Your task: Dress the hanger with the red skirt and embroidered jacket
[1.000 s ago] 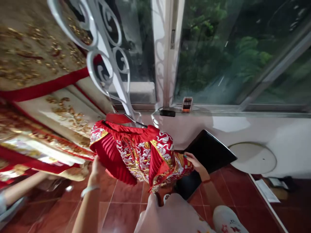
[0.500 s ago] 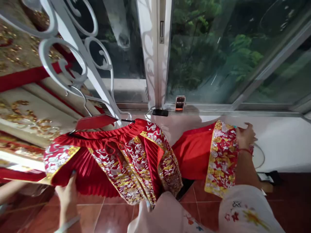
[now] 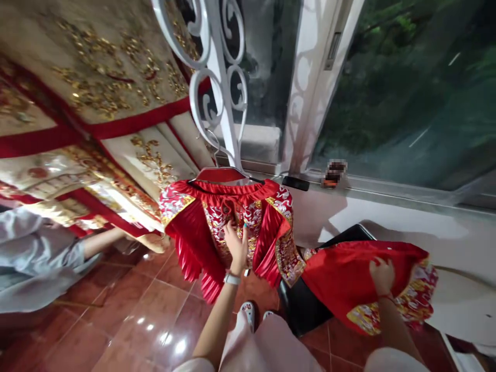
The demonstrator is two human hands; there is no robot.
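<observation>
A red pleated skirt (image 3: 189, 235) with silver and gold embroidered panels hangs by its gathered waistband from a red hanger (image 3: 219, 174). My left hand (image 3: 236, 248) touches the front panel just under the tied cord, thumb and fingers apart. To the right, a red cloth piece (image 3: 341, 274) with an embroidered border lies across a black chair (image 3: 298, 305). On its plain red side rests my right hand (image 3: 383, 276), fingers spread and slightly bent. The cloth beneath that palm is hidden.
The hanger hooks onto a white scrollwork metal stand (image 3: 220, 98). Cream garments with gold embroidery (image 3: 116, 88) hang at left, beside another person's arm (image 3: 104, 243). A black phone (image 3: 295, 183) and a blurred-out small item (image 3: 334, 174) lie on the window sill.
My left hand has moved from the skirt's left side to its front middle. The red cloth piece, held out by my right hand earlier, now lies lower over the chair. The view has turned left.
</observation>
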